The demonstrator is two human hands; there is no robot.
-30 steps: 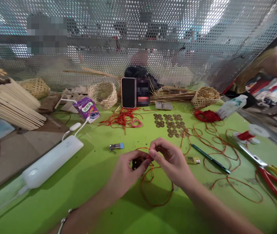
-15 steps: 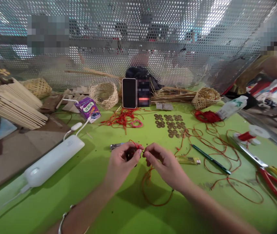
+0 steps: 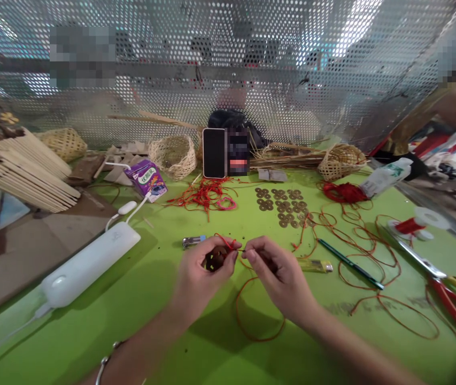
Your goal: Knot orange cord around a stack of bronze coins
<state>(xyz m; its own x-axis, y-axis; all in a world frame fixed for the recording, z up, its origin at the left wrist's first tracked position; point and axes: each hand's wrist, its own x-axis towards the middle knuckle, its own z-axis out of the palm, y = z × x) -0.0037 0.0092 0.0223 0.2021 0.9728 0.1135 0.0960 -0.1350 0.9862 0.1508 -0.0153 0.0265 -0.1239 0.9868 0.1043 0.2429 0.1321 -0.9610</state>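
While both bare hands meet just above a bright green tabletop [image 3: 195,353], a thin red cord [image 3: 230,244] runs between their fingertips, near the middle of the view. The left hand [image 3: 201,272] has its thumb and first finger closed on the cord, with some dark pierced discs [image 3: 214,260] cupped against the palm, partly hidden. The right hand [image 3: 279,275] pinches what looks like a dark, fine end of the same cord; the fingers of the two hands are close but apart. Below them, a loose cord loop [image 3: 260,340] curves over the green surface.

The cord should prove light, limp and easily tangled, best pinched near its tip, where it is easiest to steer. The discs look hard, flat and rather smooth, so they may slide on one another; holding them by their edges would leave their holes free.

Along the back stand woven containers. An open basket [image 3: 183,163] at centre left shows a pale lattice wall, though its contents are unclear. A smaller basket [image 3: 342,160] at the right and a third basket [image 3: 63,143] at the far left do not reveal their insides. A purple drink carton [image 3: 147,179] leans with a white straw in it; its contents are hidden. Far right lies a translucent plastic container [image 3: 388,176], its filling too indistinct to name.
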